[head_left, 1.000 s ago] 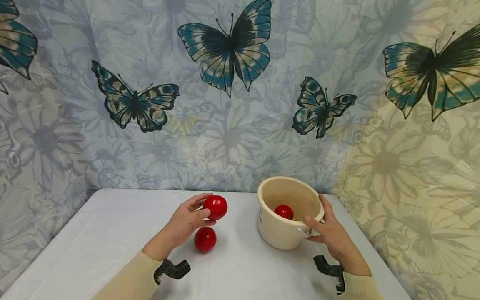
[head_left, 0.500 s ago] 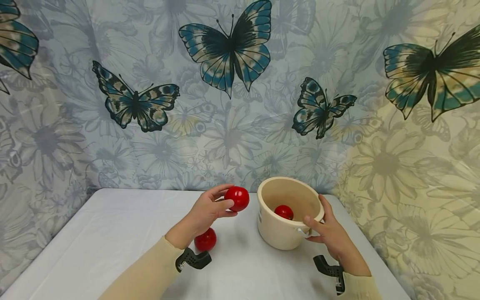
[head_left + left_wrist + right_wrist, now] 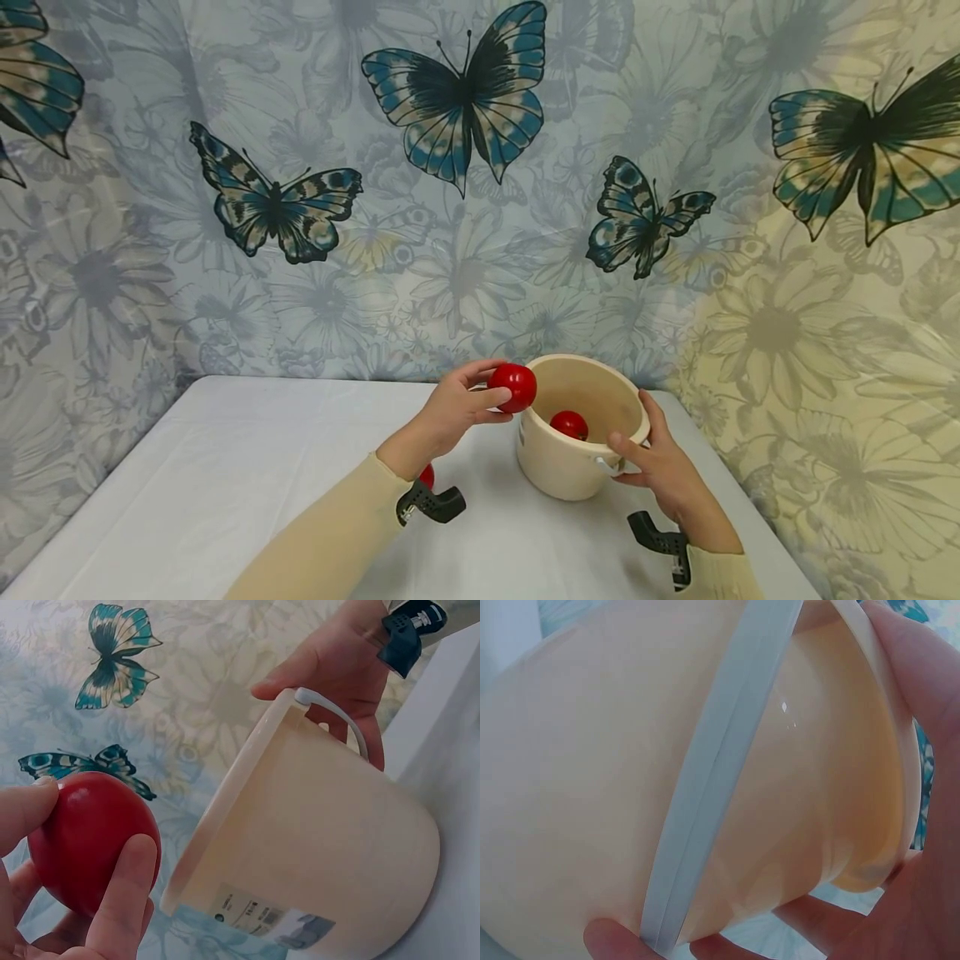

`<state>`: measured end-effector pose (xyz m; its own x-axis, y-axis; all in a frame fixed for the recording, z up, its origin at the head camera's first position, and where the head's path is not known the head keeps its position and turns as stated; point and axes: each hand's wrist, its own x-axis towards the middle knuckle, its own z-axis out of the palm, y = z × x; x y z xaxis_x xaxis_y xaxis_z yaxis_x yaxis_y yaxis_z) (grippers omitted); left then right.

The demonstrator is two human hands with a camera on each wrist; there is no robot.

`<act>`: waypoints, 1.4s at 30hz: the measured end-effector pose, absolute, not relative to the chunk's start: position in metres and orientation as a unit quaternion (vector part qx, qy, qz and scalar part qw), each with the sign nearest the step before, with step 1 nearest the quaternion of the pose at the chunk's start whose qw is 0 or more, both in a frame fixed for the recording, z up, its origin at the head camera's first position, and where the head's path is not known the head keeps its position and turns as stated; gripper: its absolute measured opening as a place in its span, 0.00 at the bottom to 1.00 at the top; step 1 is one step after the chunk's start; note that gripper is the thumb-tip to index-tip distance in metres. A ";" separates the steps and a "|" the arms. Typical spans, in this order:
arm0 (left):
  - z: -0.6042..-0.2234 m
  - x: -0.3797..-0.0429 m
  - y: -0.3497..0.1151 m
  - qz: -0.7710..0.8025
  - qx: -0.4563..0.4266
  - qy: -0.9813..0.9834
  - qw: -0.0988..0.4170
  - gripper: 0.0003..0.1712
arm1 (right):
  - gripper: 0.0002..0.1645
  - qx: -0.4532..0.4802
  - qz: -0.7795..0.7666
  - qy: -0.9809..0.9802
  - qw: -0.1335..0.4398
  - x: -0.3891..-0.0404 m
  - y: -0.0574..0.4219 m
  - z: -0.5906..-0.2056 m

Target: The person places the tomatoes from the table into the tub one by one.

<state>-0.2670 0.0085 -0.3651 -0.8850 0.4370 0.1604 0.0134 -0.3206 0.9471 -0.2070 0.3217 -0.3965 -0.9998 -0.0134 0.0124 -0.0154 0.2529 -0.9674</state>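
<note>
My left hand [image 3: 456, 410] pinches a round red fruit [image 3: 516, 387], smooth and glossy like a tomato, between thumb and fingers. It overlaps the left rim of a cream plastic bucket [image 3: 558, 477] in the head view. In the left wrist view the held fruit [image 3: 94, 840] is just outside the bucket's mouth. My right hand [image 3: 662, 462] grips the bucket's right side, thumb over the rim, fingers outside near the handle [image 3: 712, 780]. A second red fruit [image 3: 570, 425] lies inside the bucket. Another red fruit [image 3: 427, 477] on the table is mostly hidden behind my left wrist.
The bucket stands toward the right of a table under a white cloth [image 3: 300, 433]. Behind it hangs a butterfly-print backdrop [image 3: 465, 275]. A black wrist camera [image 3: 433, 503] sits on my left wrist, another camera [image 3: 663, 542] on my right. The bucket carries a label [image 3: 262, 913].
My left hand has carried the red fruit rightward and slightly up to the bucket's rim. Its wrist now covers most of the fruit on the table. The right hand and bucket stay put.
</note>
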 end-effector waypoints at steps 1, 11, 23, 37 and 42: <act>-0.365 -0.268 0.011 0.787 0.199 0.568 0.134 0.31 | 0.61 0.009 0.612 -0.791 0.000 -0.207 0.322 -0.397; -0.361 -0.273 0.032 0.789 0.201 0.566 0.134 0.30 | 0.60 0.013 0.614 -0.790 0.001 -0.207 0.321 -0.397; -0.360 -0.276 0.051 0.773 0.197 0.590 0.122 0.30 | 0.60 0.007 0.609 -0.793 0.003 -0.208 0.322 -0.398; -0.357 -0.278 0.063 0.770 0.163 0.609 0.097 0.28 | 0.60 0.000 0.608 -0.794 0.003 -0.208 0.322 -0.398; -0.357 -0.278 0.065 0.770 0.145 0.615 0.086 0.25 | 0.60 0.003 0.614 -0.789 0.001 -0.208 0.322 -0.398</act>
<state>-0.2780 0.0647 -0.3570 -0.9430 0.3112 0.1177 0.0459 -0.2287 0.9724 -0.2084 0.3217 -0.3983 -1.0000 -0.0038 0.0064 -0.0071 0.2458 -0.9693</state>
